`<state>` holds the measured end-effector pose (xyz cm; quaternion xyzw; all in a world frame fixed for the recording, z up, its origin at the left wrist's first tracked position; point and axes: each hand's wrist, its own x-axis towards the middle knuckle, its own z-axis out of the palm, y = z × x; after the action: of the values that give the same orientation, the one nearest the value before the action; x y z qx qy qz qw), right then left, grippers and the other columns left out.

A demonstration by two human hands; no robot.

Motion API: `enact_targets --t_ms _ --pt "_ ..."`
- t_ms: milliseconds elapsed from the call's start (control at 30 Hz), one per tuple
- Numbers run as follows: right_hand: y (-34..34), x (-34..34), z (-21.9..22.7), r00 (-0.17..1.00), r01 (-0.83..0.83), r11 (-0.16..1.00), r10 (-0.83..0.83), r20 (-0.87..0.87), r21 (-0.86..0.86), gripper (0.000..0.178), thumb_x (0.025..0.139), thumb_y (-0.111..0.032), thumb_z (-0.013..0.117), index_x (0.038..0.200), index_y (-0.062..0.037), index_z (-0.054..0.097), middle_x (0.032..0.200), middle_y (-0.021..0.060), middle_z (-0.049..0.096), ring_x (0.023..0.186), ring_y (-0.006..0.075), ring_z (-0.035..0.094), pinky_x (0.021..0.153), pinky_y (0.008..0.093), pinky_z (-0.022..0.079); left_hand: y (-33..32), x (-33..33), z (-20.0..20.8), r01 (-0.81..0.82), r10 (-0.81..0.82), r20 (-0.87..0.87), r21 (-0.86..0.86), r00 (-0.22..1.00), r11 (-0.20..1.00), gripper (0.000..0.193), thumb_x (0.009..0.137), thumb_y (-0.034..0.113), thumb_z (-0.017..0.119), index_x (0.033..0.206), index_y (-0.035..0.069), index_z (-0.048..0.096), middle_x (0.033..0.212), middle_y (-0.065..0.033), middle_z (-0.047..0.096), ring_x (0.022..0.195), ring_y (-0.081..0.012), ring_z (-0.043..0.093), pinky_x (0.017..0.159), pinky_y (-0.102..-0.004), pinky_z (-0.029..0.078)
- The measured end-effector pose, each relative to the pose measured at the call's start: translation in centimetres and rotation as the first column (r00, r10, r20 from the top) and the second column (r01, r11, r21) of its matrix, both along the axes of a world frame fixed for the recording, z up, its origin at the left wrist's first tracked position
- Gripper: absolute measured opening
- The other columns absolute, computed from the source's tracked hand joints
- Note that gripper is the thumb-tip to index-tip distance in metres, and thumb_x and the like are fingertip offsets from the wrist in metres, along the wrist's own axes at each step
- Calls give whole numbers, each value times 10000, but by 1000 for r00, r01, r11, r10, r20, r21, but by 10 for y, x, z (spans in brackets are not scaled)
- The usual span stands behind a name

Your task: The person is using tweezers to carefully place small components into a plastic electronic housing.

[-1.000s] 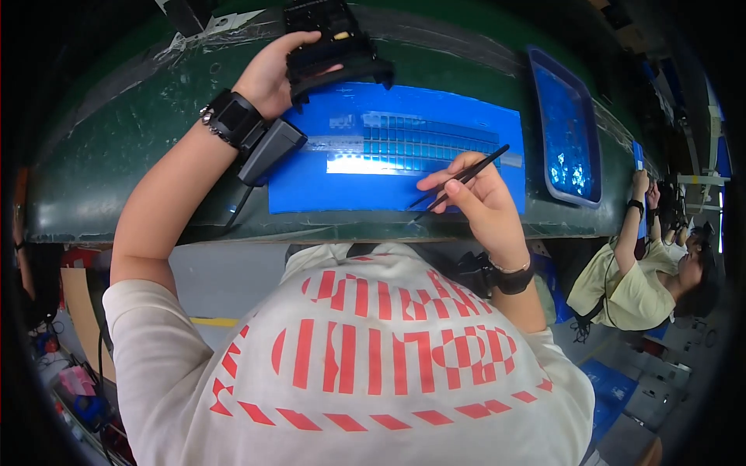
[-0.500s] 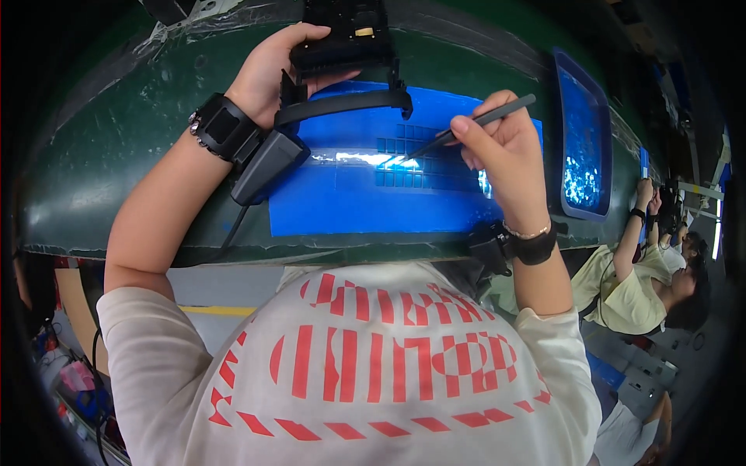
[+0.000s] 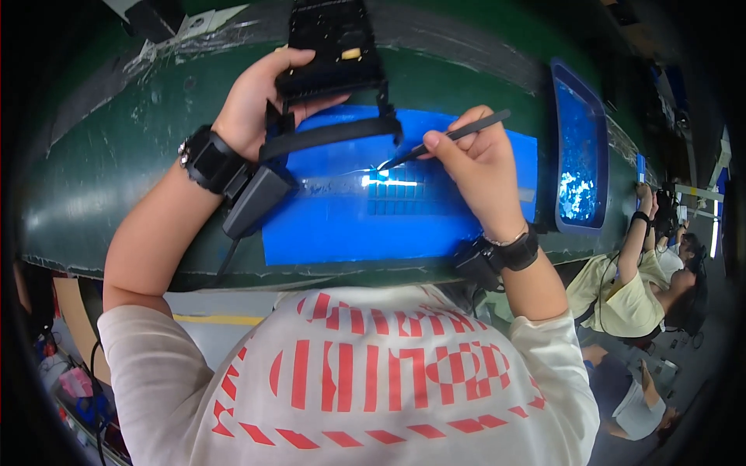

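Observation:
My left hand (image 3: 250, 105) is closed around a black plastic housing (image 3: 330, 70) with a frame-like near end, held above the far left part of a blue sheet (image 3: 311, 241). Between the thumb and fingers of my right hand (image 3: 483, 167) are dark, slim tweezers (image 3: 474, 129), slanting down to the left. Their tip is by the far left edge of a grid of small dark rectangular pieces (image 3: 396, 203) on the sheet. A small bright sliver shows at the tip; whether it is gripped or just glare, I cannot tell.
A dark blue tray (image 3: 557, 155) of small shiny pieces stands on the green bench (image 3: 85, 182), right of the sheet. Black devices are strapped to both my wrists, and a cable hangs from the left one. Other people (image 3: 629, 291) work farther right.
The tweezers' tip has gone from the middle of the grid to its far left edge. The view has shifted a little, so the sheet sits lower. The housing remains in my left hand.

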<state>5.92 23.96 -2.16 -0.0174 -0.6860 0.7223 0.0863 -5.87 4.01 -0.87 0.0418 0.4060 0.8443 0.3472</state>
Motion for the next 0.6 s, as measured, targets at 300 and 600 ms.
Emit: enact_targets --t_ms 300,600 --pt "49 32 55 995 -102 961 94 -42 -258 232 759 7 560 848 -64 358 695 59 533 662 141 580 575 241 479 39 30 65 -43 60 175 -97 983 994 190 784 163 506 899 12 518 866 -123 579 830 -242 564 713 -340 491" --pt "79 77 59 974 -187 935 136 -184 -302 216 765 -3 551 823 -59 350 689 52 523 668 134 576 582 256 483 55 63 51 -102 82 -143 -136 986 985 224 784 201 496 892 8 530 879 -137 586 774 -238 585 676 -294 488"
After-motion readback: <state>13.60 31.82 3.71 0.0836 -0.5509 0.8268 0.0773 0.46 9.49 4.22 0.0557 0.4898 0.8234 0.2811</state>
